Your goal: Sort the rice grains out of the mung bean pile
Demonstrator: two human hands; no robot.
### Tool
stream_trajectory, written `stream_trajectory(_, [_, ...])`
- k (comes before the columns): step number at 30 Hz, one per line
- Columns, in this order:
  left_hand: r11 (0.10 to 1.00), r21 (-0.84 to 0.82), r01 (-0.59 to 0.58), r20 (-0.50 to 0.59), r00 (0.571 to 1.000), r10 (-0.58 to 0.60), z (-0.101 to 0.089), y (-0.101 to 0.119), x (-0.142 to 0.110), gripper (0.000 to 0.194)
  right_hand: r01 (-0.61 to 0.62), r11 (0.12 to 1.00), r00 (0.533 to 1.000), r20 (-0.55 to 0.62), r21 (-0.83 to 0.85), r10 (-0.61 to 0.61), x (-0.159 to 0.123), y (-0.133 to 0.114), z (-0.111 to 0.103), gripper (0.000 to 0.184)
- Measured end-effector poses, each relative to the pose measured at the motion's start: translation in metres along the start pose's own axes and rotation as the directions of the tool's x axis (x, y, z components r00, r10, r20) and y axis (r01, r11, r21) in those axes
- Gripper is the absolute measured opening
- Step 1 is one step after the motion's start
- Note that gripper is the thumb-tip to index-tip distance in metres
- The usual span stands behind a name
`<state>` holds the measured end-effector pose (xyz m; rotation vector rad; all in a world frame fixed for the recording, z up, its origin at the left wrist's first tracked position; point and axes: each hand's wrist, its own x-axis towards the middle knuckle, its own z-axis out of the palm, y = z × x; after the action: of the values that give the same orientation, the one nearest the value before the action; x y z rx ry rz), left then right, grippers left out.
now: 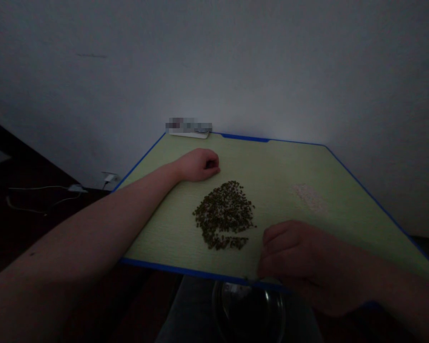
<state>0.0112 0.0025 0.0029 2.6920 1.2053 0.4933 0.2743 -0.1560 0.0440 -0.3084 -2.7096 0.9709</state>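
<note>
Dim light falls on a plain white wall (214,62) that rises behind everything. Below it a green cutting board (271,162) with a blue rim lies tilted away in the view, its far corner near the wall. Past its left side, a white cable (39,193) trails across a dark surface, and a white plug (109,178) sits at the foot of the wall. A white object (189,134), partly blurred out, stands at the board's far edge. Under the near edge, a clear glass bowl (248,312) sits just beyond the person's grey-blue trouser leg (186,309).

A rounded heap of small dark-green beans (223,214) lies mid-board, a thin strip parted from its near side. A pale powdery patch (309,197) lies to its right. The left hand (198,164) rests released, loosely curled, on the board beyond the heap. The right hand (289,267), fingers bent, sits at the near edge; whether it holds anything cannot be told.
</note>
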Motion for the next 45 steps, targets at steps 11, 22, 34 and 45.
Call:
stream_trajectory(11, [1.0,-0.005,0.003,-0.015,1.0,-0.003,0.0,-0.001,-0.001,0.021,-0.031,0.995,0.997,0.073,-0.099,0.039,0.002,0.0,0.002,0.029])
stream_trajectory(22, [1.0,-0.006,0.013,-0.002,1.0,-0.013,0.0,-0.001,-0.001,0.024,0.04,0.992,0.995,0.096,-0.119,-0.028,-0.01,0.011,-0.008,0.031])
stream_trajectory(34, [1.0,-0.016,0.009,0.004,1.0,-0.009,-0.001,0.0,-0.002,0.023,-0.371,0.913,0.918,0.083,-0.169,0.388,-0.018,0.025,-0.03,0.032])
stream_trajectory(45, [0.999,-0.031,0.016,0.008,1.0,-0.015,0.0,-0.002,-0.002,0.023,-0.529,0.806,0.841,-0.033,-0.266,0.54,-0.016,0.024,-0.036,0.036])
